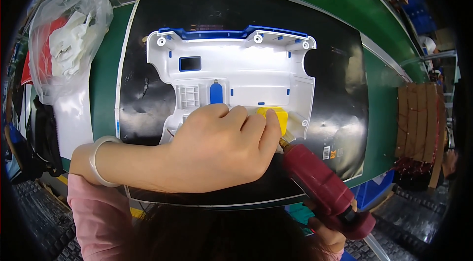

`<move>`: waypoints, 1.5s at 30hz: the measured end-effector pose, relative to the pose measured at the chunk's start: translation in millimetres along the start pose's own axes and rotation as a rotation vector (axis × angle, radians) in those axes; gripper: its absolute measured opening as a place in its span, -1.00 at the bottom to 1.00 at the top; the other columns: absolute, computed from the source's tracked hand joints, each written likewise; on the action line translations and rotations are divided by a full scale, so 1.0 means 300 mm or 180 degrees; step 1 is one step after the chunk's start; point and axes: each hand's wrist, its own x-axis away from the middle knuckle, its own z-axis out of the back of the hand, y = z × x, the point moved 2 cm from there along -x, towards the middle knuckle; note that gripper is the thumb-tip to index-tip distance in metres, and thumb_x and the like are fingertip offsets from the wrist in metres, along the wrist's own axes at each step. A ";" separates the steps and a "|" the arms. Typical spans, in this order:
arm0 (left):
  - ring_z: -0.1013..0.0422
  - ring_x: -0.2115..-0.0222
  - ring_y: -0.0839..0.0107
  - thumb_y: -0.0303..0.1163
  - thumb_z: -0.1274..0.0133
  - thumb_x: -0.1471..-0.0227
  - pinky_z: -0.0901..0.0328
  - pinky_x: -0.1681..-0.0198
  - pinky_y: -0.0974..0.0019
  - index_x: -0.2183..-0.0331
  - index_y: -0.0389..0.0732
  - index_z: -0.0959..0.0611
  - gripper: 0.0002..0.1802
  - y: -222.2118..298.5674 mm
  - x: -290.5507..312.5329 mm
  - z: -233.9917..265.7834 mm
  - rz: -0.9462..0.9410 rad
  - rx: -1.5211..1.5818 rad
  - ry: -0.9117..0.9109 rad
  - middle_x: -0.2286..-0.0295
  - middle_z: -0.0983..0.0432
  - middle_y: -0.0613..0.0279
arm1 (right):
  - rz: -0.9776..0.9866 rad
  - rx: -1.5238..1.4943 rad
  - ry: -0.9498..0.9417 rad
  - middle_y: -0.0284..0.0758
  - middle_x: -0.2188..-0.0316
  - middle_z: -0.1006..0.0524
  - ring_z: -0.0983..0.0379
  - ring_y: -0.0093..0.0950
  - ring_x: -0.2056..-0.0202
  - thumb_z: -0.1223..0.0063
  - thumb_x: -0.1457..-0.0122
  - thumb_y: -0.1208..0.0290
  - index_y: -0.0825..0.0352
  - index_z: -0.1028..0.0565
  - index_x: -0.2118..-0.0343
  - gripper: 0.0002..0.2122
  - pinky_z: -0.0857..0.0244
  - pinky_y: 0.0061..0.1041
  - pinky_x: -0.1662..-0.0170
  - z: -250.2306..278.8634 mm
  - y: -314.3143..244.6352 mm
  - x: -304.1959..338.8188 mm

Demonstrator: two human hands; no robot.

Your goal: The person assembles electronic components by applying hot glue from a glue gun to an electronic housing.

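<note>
Shell: one white shell (256, 71) lies before you on the one black sheet (340, 78) covering the middle of the green worktop (102, 108); four round bosses show in it, along with one blue tab (216, 93) and one blue-rimmed rectangular opening (190, 64).
Yellow piece: one, a yellow block (282, 119) with rounded corners; it sits in the shell's near right part.
Glue gun: one dark red gun (320, 177); its brass-coloured nozzle (284, 144) is just beside the block's near edge, though you cannot tell whether they touch.
Direction: the shell's long axis runs left to right, hollow side up, blue-trimmed edge away from you; the gun's long axis runs diagonally, nozzle pointing forward and to your left.
Materials: the shell is smooth, glossy moulded plastic with a ribbed grid near the tab; the sheet is shiny and creased; one clear, wrinkled plastic bag (101, 9) at your left holds crumpled white material (71, 46); brown cardboard (416, 128) stands at your right.
Left grip: your left hand (221, 140) reaches over the shell, one fingertip on the block, other fingers curled; whether it pinches the block cannot be told.
Right grip: your right hand (327, 235), partly hidden, is closed around the gun's handle.
</note>
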 end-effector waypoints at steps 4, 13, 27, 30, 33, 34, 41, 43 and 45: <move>-0.19 0.76 0.57 -0.42 0.00 0.48 0.01 0.77 0.57 0.64 -0.32 -0.48 -0.81 -0.008 0.000 -0.002 0.0018 -0.0043 -0.0084 0.78 -0.22 0.35 | -0.0135 -0.0185 -0.0155 -0.22 0.61 -0.43 -0.39 -0.32 0.59 -0.07 0.61 0.45 0.38 -0.46 0.51 -0.62 -0.25 -0.52 0.47 0.002 0.011 -0.006; -0.19 0.72 0.55 -0.44 0.01 0.50 -0.03 0.72 0.57 0.61 -0.34 -0.48 -0.78 -0.018 -0.001 0.006 0.0104 -0.0142 -0.0264 0.74 -0.21 0.34 | 0.0031 -0.0108 -0.0325 -0.24 0.62 -0.42 -0.37 -0.29 0.61 -0.07 0.57 0.45 0.37 -0.45 0.49 -0.62 -0.24 -0.49 0.50 -0.002 -0.005 -0.016; -0.27 0.60 0.46 -0.47 0.02 0.44 -0.15 0.60 0.52 0.39 -0.38 -0.49 -0.63 -0.020 0.003 0.028 0.0078 0.0091 -0.0997 0.62 -0.28 0.27 | 0.0019 -0.0047 -0.0298 -0.17 0.46 -0.46 -0.39 -0.29 0.39 -0.04 0.49 0.53 0.45 -0.42 0.45 -0.64 -0.22 -0.45 0.26 0.014 0.001 0.029; -0.26 0.59 0.45 -0.48 0.02 0.43 -0.15 0.57 0.50 0.41 -0.38 -0.49 -0.64 -0.011 0.004 0.035 0.0074 0.0101 -0.0992 0.62 -0.29 0.26 | -0.0336 -0.0777 -0.0363 -0.13 0.43 -0.44 -0.37 -0.29 0.31 -0.02 0.43 0.58 0.51 -0.38 0.41 -0.64 -0.19 -0.40 0.15 -0.003 -0.011 0.034; -0.27 0.58 0.43 -0.48 0.02 0.43 -0.16 0.49 0.47 0.42 -0.38 -0.49 -0.66 -0.014 -0.002 0.042 -0.0001 0.0224 -0.0950 0.60 -0.31 0.24 | -0.0520 -0.1433 -0.0328 -0.15 0.41 -0.44 -0.35 -0.28 0.26 -0.01 0.40 0.64 0.51 -0.39 0.39 -0.66 -0.15 -0.35 0.10 -0.022 -0.040 0.013; -0.27 0.58 0.43 -0.48 0.02 0.43 -0.16 0.49 0.47 0.42 -0.38 -0.49 -0.66 -0.017 -0.002 0.043 0.0006 0.0212 -0.0956 0.60 -0.31 0.24 | -0.0514 -0.1696 -0.0388 -0.12 0.39 -0.42 -0.34 -0.26 0.25 0.01 0.38 0.67 0.53 -0.36 0.37 -0.65 -0.14 -0.31 0.08 -0.031 -0.046 0.003; -0.27 0.55 0.41 -0.43 -0.06 0.36 -0.17 0.38 0.37 0.44 -0.33 -0.50 -0.71 -0.013 -0.027 0.114 -0.0229 0.0975 0.0019 0.61 -0.32 0.27 | -0.0598 -0.2311 -0.0244 -0.01 0.48 -0.39 -0.37 -0.10 0.38 0.09 0.42 0.53 0.57 -0.32 0.44 -0.66 -0.37 -0.34 0.40 -0.004 -0.069 -0.004; -0.29 0.55 0.41 -0.38 -0.08 0.32 -0.17 0.42 0.39 0.48 -0.28 -0.50 -0.76 0.000 -0.030 0.156 -0.0352 0.1241 0.0179 0.62 -0.32 0.29 | -0.0742 -0.2840 -0.0329 0.00 0.49 -0.38 -0.37 -0.07 0.40 0.09 0.42 0.50 0.57 -0.32 0.45 -0.65 -0.38 -0.34 0.45 -0.010 -0.079 -0.025; -0.30 0.56 0.40 -0.37 -0.07 0.30 -0.19 0.46 0.39 0.51 -0.25 -0.49 -0.79 0.021 -0.022 0.182 -0.0406 0.1666 -0.0212 0.62 -0.34 0.28 | -0.0529 -0.3368 -0.0416 0.00 0.48 -0.37 -0.37 -0.06 0.41 0.09 0.40 0.45 0.55 -0.30 0.43 -0.64 -0.37 -0.29 0.39 -0.024 -0.071 -0.043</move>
